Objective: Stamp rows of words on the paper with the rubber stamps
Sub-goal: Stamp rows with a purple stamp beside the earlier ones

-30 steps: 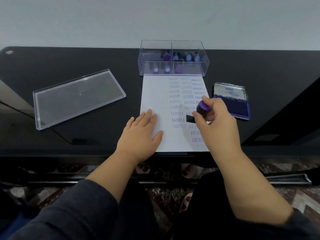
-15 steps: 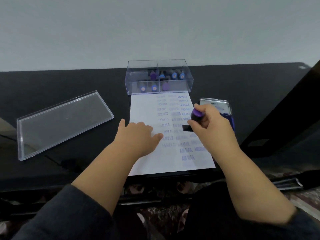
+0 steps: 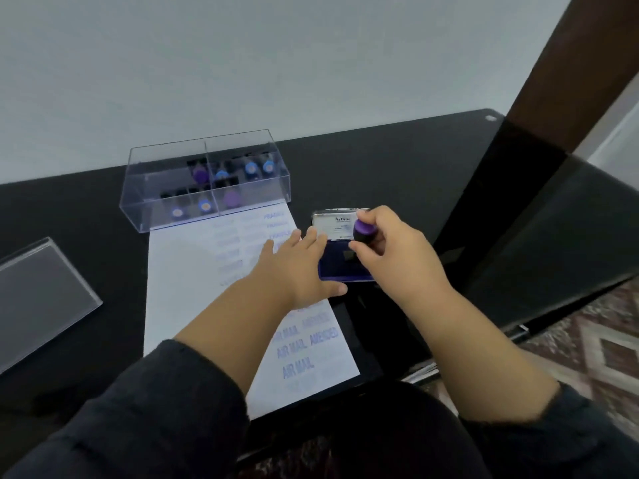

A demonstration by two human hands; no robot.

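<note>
Purple-capped stamp [image 3: 363, 233] pinched upright in right hand [image 3: 397, 252], its base on the blue ink pad [image 3: 337, 267] just under the grip, likely re-inking. Left hand [image 3: 297, 267] lies flat with straight fingers on the paper [image 3: 193, 288], beside the grip, pinning it; clear stamp box [image 3: 207, 181] sits beyond.

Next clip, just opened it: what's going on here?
A person is stamping words on a sheet of paper on a black table. The right hand grips a purple-topped stamp and holds it on the open ink pad, beside the paper. The left hand lies flat, fingers straight, over the paper's right edge next to the pad. The sheet already carries columns of words such as AIR MAIL and AMENDED. More stamps sit in the clear box at the paper's far end.
</note>
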